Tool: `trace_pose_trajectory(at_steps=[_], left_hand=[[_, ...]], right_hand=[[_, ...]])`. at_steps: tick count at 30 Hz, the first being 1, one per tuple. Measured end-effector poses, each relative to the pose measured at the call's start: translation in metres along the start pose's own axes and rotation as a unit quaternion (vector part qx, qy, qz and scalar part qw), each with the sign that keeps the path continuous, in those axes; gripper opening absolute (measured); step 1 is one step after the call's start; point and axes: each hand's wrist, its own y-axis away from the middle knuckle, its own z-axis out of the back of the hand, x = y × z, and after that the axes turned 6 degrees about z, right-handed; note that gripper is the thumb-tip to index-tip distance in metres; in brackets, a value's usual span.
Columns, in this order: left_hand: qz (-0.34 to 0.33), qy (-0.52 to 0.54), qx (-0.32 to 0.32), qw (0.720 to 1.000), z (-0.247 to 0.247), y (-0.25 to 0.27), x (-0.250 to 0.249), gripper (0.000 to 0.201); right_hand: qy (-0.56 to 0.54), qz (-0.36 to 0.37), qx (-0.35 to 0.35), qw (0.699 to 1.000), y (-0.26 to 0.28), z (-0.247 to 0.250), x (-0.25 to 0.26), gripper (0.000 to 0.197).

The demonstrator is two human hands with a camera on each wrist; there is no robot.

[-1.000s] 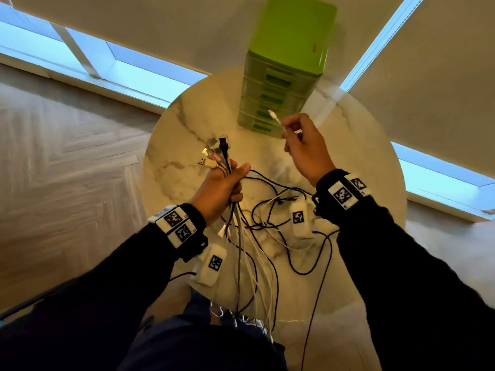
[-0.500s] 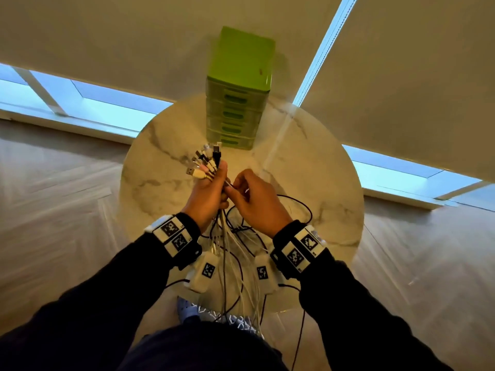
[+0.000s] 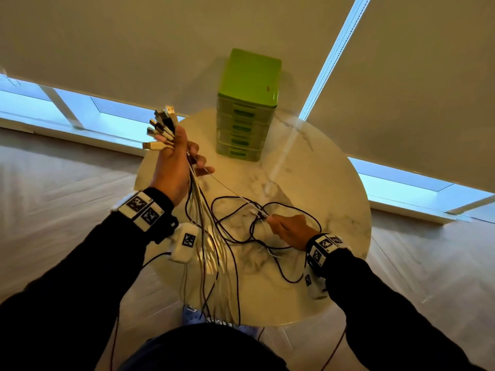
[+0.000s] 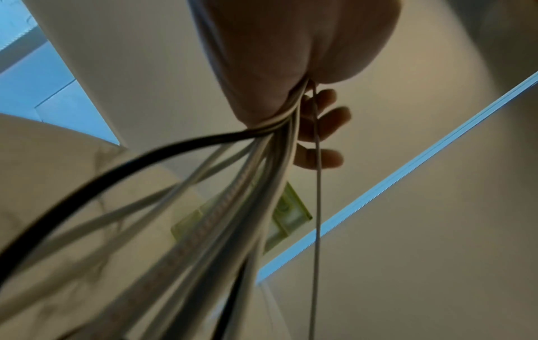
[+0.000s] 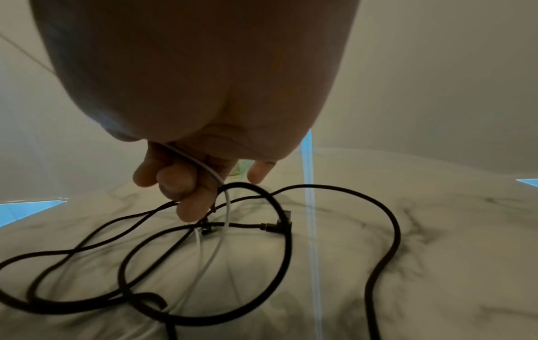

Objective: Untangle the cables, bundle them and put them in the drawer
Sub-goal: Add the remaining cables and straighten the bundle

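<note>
While the gathered black and white cables [image 3: 203, 210] are gripped below their plugs in the raised left hand [image 3: 171, 167], a thin white cable [image 3: 227, 187] is pinched in the right hand [image 3: 290, 230]. It should be drawn slowly through the black loops on the round marble table [image 3: 321, 183], kept taut, well short of the closed green plastic drawer unit [image 3: 247, 105].

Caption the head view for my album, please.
Left hand lifts gathered cables; right hand pinches a white cable.
</note>
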Motion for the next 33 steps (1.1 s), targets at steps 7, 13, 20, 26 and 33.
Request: trace_pose_trajectory(at_steps=[7,13,20,26,33], left_hand=[[-0.073,-0.075,-0.003,0.995,0.012,-0.005,-0.017,0.039],[-0.004,-0.193,0.037,0.98,-0.017,0.02,0.027,0.042],[0.071,-0.098,0.055,0.991,-0.029,0.015,0.035,0.046],[0.048,-0.005,0.013,0.999,-0.028,0.012,0.019,0.037],[-0.011,0.05,-0.007,0.999,0.0,-0.003,-0.031,0.035]], right_hand=[[0.062,-0.087,-0.11,0.988,-0.029,0.034,0.0,0.046],[-0.107,0.083,-0.314,0.94,-0.045,0.058,0.086,0.035],[-0.054,0.192,-0.255,0.946,-0.035,0.035,0.121,0.038],[-0.164,0.164,-0.118,0.966,-0.023,0.014,0.083,0.041],[-0.1,0.058,-0.019,0.993,-0.019,0.0,0.016,0.046]])
